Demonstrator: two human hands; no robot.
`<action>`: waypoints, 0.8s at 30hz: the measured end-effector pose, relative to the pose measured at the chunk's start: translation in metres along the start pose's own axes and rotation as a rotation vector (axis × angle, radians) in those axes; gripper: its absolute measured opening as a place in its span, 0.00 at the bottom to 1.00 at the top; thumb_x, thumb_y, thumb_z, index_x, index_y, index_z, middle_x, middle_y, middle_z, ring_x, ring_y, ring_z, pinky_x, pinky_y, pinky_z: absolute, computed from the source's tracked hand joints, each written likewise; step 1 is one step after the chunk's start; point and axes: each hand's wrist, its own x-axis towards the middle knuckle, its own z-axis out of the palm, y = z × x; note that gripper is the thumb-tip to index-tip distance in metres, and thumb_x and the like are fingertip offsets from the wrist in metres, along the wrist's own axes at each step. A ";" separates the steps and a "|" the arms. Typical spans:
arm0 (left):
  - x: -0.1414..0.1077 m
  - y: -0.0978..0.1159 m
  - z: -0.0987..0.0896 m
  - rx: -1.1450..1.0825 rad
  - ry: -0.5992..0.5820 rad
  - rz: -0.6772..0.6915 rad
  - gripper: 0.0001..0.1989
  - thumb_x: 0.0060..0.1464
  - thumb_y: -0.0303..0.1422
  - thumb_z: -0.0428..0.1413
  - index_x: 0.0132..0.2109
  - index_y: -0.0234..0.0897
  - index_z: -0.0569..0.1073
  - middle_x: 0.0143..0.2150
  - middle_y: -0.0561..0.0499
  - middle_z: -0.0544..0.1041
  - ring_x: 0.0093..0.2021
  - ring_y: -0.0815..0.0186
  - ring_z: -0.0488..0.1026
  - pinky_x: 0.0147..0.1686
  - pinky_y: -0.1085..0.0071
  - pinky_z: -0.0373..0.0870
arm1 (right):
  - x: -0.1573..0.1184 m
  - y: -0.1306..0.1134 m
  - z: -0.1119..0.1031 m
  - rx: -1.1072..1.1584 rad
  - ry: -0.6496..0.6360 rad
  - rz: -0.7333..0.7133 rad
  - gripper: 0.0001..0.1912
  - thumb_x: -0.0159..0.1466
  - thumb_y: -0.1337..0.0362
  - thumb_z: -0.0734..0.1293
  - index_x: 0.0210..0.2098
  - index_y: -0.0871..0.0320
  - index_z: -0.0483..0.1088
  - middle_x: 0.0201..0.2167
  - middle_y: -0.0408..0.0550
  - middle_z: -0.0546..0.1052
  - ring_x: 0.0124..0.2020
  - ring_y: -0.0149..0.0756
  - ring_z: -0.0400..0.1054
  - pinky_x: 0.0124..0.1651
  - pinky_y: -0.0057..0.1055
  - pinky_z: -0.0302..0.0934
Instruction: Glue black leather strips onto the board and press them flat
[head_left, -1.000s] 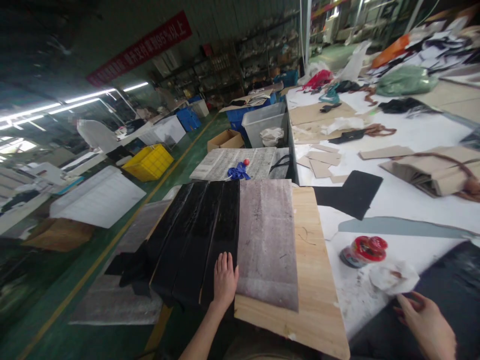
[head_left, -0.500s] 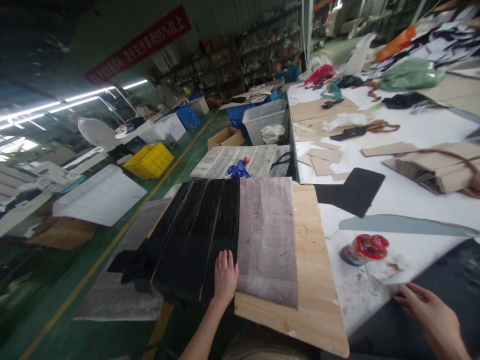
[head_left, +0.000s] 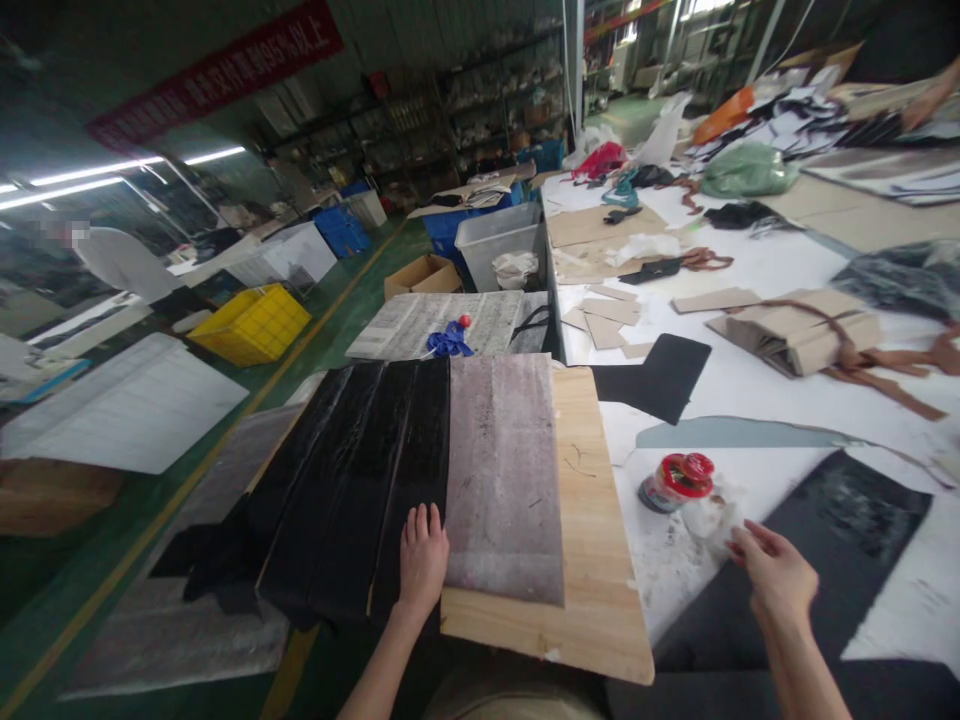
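Observation:
My left hand [head_left: 424,562] lies with outstretched fingers on the nearest of several long black strips [head_left: 416,450], set side by side along the left part of a wooden board. On my right, fingers pinched together, my right hand [head_left: 776,575] has its tips at the edge of a crumpled whitish piece [head_left: 709,520], thin like film or cloth. Just beyond that piece stands a small jar with a red top [head_left: 677,482]. Beneath the right hand is a dark sheet [head_left: 795,560] with a shiny patch. A greyish, stained sheet [head_left: 506,480] covers the board's middle.
The wooden board [head_left: 600,500] adjoins a white table [head_left: 772,390] with a black cut piece [head_left: 652,378] and a beige stack [head_left: 802,330]. Blue cloth [head_left: 450,340] lies beyond the strips. Someone's arm [head_left: 930,100] shows far right; another person [head_left: 124,262] is far left.
The view has turned right, so everything sits further left. My right hand has come slightly nearer the jar, and the whitish piece lies differently. My left hand stays on the strip.

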 end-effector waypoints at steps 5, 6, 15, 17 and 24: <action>0.002 -0.002 0.001 0.061 -0.024 0.008 0.24 0.59 0.21 0.48 0.61 0.28 0.74 0.60 0.33 0.75 0.62 0.46 0.72 0.58 0.52 0.73 | -0.008 -0.025 -0.016 0.017 0.016 0.074 0.19 0.47 0.53 0.74 0.34 0.58 0.76 0.25 0.51 0.76 0.24 0.41 0.68 0.30 0.40 0.64; 0.002 -0.002 0.000 0.064 -0.026 0.013 0.25 0.59 0.21 0.48 0.61 0.28 0.74 0.60 0.34 0.75 0.62 0.46 0.72 0.58 0.52 0.73 | -0.009 -0.031 -0.021 0.008 0.029 0.054 0.20 0.47 0.52 0.74 0.35 0.58 0.77 0.26 0.52 0.76 0.25 0.40 0.67 0.31 0.40 0.64; -0.001 0.002 0.000 -0.022 0.018 0.009 0.22 0.65 0.24 0.43 0.59 0.20 0.74 0.59 0.29 0.75 0.60 0.41 0.72 0.53 0.49 0.76 | -0.041 -0.104 -0.040 -0.278 0.162 -0.521 0.27 0.61 0.43 0.65 0.40 0.61 0.79 0.32 0.52 0.79 0.29 0.39 0.69 0.36 0.36 0.62; -0.002 0.001 0.002 -0.034 0.024 0.008 0.22 0.66 0.25 0.43 0.59 0.24 0.75 0.60 0.31 0.75 0.61 0.44 0.71 0.53 0.50 0.76 | -0.053 -0.121 -0.035 -0.321 0.184 -0.695 0.23 0.65 0.46 0.64 0.40 0.60 0.79 0.32 0.51 0.78 0.29 0.37 0.68 0.37 0.34 0.62; 0.000 0.003 -0.002 -0.048 0.025 -0.001 0.22 0.67 0.27 0.42 0.59 0.22 0.75 0.59 0.30 0.76 0.60 0.41 0.72 0.53 0.48 0.75 | -0.078 -0.135 -0.017 -0.632 0.069 -1.159 0.15 0.72 0.61 0.60 0.45 0.55 0.79 0.35 0.49 0.78 0.37 0.38 0.67 0.40 0.30 0.59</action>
